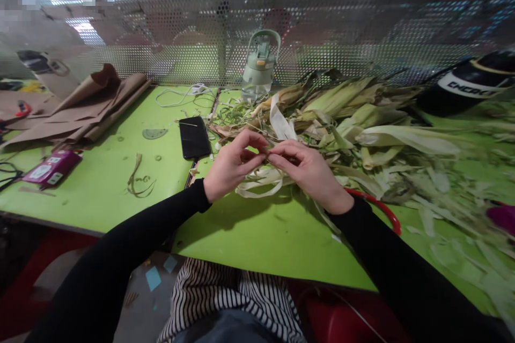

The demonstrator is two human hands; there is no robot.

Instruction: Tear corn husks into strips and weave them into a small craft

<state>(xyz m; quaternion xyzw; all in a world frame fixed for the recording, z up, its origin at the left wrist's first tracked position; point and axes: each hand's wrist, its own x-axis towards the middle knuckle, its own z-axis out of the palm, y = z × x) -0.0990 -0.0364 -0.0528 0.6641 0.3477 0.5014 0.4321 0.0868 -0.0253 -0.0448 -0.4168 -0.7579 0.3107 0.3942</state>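
Note:
My left hand (pixel 237 163) and my right hand (pixel 308 171) meet over the near edge of a heap of corn husks (pixel 362 118). Thumb and fingers of both pinch a thin strip of corn husk (pixel 263 188), fingertips nearly touching. Part of the strip is hidden by the fingers; a pale curl of husk shows just below them. Behind the hands, a broad whitish husk piece (pixel 281 120) sticks up. A red loop handle (pixel 380 208), perhaps of scissors, lies partly under my right forearm.
A black phone (pixel 195 138) lies left of my hands. Behind stands a green-lidded water bottle (pixel 259 67). A black bottle (pixel 466 83) leans at right. Brown paper (pixel 92 107), a purple box (pixel 53 169) and a white cable (pixel 177 97) are leftward. Perforated metal sheeting (pixel 181 27) walls the back.

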